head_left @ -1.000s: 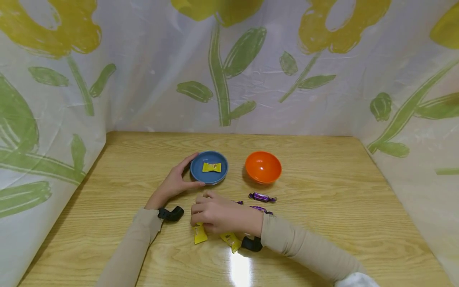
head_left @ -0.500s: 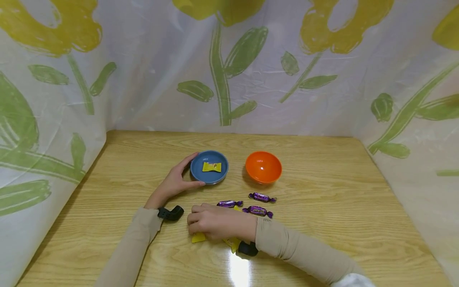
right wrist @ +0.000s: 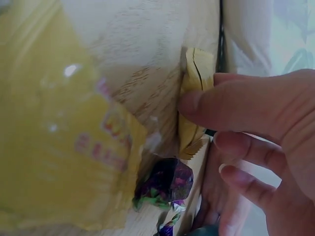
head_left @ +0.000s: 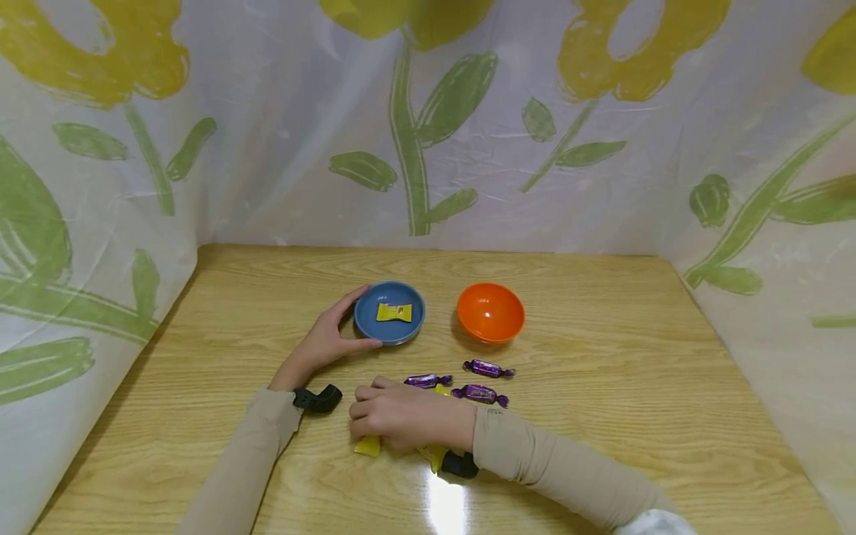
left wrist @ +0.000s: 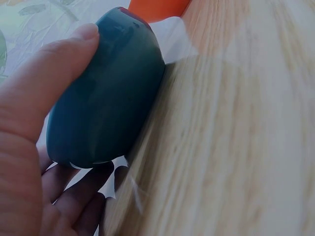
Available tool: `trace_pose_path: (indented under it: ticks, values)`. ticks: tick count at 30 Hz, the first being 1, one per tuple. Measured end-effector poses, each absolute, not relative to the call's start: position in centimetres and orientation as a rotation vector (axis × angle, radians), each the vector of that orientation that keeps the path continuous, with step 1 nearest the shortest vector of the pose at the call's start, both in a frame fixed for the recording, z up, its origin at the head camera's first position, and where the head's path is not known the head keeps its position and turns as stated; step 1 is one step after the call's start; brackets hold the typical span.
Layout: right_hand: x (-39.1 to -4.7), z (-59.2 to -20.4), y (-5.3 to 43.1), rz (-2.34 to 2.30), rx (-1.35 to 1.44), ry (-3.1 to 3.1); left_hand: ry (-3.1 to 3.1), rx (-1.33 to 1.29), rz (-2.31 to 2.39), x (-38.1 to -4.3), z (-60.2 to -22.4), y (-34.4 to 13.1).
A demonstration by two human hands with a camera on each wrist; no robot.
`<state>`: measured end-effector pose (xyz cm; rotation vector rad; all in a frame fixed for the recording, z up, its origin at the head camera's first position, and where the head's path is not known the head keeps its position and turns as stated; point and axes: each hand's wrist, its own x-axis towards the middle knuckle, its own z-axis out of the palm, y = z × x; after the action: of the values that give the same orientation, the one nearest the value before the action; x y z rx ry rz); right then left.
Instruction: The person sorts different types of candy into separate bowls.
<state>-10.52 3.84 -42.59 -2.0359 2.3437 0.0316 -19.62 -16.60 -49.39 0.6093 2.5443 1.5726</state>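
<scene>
My left hand (head_left: 326, 343) holds the small blue bowl (head_left: 391, 290) from the left, thumb at the near rim and fingers round the far side. One yellow-wrapped candy (head_left: 394, 313) lies inside that bowl. In the left wrist view, the thumb presses the outer wall of the bowl (left wrist: 106, 93). Nearer the front, my right hand (head_left: 404, 413) pinches another yellow-wrapped candy (head_left: 367, 446), mostly covered by the fingers from above. The right wrist view has the thumb across this candy (right wrist: 197, 73). Under the right wrist lies a further yellow candy (head_left: 435, 455), large in the right wrist view.
An orange bowl (head_left: 491, 312) stands right of the blue one, with no candy in it. Three purple twist-wrapped candies (head_left: 480, 394) lie on the wooden table (head_left: 602, 357) between the bowls and the right forearm. Flower-printed cloth (head_left: 281, 171) hangs around the table's back and sides.
My right hand has shifted slightly left and toward me, lowering over the yellow candy and uncovering two of the purple candies. The left hand and both bowls stay in place.
</scene>
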Motion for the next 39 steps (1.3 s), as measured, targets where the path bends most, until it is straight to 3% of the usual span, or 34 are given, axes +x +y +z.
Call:
trace_pose_path:
  ticks: [21,39]
  values:
    - [-11.2,-39.9,4.7,-0.147,-1.983,2.370,2.532,0.641,1.598,-19.6,-49.4,-16.7]
    - [-15.0,-37.2,7.0,-0.551,-1.918,2.542,2.464,0.637,1.608,-19.7,-49.2,-16.8]
